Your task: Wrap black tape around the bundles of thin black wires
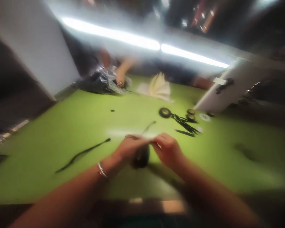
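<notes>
Over the middle of the green table [142, 190], my left hand [130, 147], with a bracelet on its wrist, is closed, its fingers smeared by motion. A dark rounded thing [142, 157] shows just below its palm; its kind is unclear. A thin dark cord [149, 127] sticks out beyond the fingers. My right hand [168, 145] meets the left fingertips in a pinch, and whatever is between its fingers is too small to make out. To the left lies a black cable [83, 153] with a thicker end.
Black tape rolls [165, 112] and a bundle of black cables [184, 123] lie right of centre, near a white ring [205, 117]. Across the table, another person's hand [121, 74] is at a clear plastic bag [109, 79]. An open paper booklet [160, 87] and a white panel [224, 90] stand beyond.
</notes>
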The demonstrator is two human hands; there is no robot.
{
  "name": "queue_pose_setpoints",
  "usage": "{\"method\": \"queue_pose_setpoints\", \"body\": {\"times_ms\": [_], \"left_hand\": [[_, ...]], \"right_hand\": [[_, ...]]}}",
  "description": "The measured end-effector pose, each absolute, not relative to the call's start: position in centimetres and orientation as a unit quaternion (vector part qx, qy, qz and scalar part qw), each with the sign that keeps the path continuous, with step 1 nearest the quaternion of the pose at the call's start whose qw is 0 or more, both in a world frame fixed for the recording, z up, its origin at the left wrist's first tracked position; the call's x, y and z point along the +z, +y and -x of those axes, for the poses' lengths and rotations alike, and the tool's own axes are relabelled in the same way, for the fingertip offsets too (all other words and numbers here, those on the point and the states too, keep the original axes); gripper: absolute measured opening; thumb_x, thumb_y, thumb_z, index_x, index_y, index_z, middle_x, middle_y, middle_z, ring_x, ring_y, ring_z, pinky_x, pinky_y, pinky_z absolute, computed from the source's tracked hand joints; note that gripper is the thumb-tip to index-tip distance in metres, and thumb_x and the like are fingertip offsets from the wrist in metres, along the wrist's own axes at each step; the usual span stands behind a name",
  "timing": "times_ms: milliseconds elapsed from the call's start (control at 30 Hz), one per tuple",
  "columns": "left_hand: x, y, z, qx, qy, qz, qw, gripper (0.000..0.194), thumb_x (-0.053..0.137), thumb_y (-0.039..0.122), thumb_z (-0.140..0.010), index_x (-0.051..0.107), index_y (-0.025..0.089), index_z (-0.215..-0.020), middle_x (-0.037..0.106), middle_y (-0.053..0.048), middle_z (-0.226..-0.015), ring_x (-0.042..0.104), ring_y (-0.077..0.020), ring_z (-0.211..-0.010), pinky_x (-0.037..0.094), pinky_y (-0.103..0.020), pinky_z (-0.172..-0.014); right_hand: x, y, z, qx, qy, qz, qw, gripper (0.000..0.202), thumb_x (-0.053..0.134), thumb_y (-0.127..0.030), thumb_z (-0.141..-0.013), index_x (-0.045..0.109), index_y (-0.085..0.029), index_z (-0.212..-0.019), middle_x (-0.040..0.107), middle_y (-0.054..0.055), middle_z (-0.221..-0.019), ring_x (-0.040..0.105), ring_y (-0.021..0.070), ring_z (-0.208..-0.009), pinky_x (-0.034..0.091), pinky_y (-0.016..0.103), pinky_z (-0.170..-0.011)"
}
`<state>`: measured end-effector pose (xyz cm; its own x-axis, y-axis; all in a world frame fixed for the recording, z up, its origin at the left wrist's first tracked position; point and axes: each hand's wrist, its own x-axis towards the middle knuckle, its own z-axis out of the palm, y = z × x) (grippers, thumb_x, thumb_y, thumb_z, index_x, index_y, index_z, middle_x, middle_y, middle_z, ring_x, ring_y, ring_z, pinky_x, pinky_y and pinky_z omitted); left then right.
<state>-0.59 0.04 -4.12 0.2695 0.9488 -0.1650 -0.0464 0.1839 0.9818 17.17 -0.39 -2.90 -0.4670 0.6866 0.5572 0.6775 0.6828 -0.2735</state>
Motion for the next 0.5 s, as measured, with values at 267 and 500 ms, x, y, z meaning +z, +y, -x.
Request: {"method": "queue_pose_setpoints", "body": {"times_ms": [267, 500], "left_hand": [[-5.0, 0.2, 0.5, 0.446, 0.439, -0.445, 0.64, 0.031, 0.078, 0.042, -0.063, 0.069, 0.012, -0.065, 0.058, 0.0, -0.054, 0.051, -0.0106, -0.05, 0.037, -0.023, -0.05], [-5.0, 0.8, 0.0, 0.45, 0.449, -0.393, 0.664, 0.03, 0.084, 0.037, -0.052, 0.069, 0.012, -0.06, 0.059, -0.001, -0.055, 0.052, -0.012, -0.055, 0.038, -0.024, -0.054]], "right_hand": [[-2.2, 3.8, -21.4, 0.118, -0.848, 0.43, 0.287, 0.021, 0.059, -0.028, -0.085, 0.064, -0.021, -0.104, 0.069, 0.006, -0.099, 0.063, 0.019, -0.091, 0.051, 0.034, -0.08], [-2.7, 13.3, -30.3, -0.025, -0.7, 0.702, 0.127, 0.029, 0.061, -0.021, -0.079, 0.065, -0.007, -0.105, 0.061, 0.024, -0.115, 0.058, 0.0346, -0.106, 0.046, 0.044, -0.086]]}}
